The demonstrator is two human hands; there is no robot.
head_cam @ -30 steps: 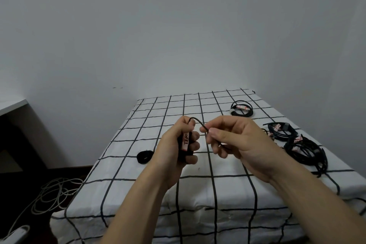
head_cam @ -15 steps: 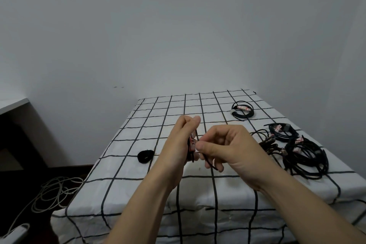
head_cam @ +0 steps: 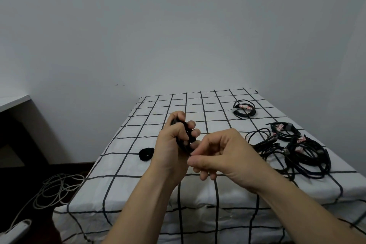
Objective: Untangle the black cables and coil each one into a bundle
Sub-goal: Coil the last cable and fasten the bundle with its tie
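Grey wall behind a checked cloth (head_cam: 128,184), with a tangle (head_cam: 305,154) and a bundle (head_cam: 244,109) lying on its right side. Above it my left hand (head_cam: 170,144) grips a coiled cable (head_cam: 185,134); my right hand (head_cam: 223,154) pinches its end.

Your carrying surface is a cloth-draped table (head_cam: 118,164), white with a black grid. Toward its far right corner lies one coiled black cable (head_cam: 245,113) bearing a pale tag. Along the right edge you have a second coiled bundle (head_cam: 281,134) just beside a tangled heap of black cables (head_cam: 309,156). A small black roll (head_cam: 146,154) sits near the left edge, well apart from these.
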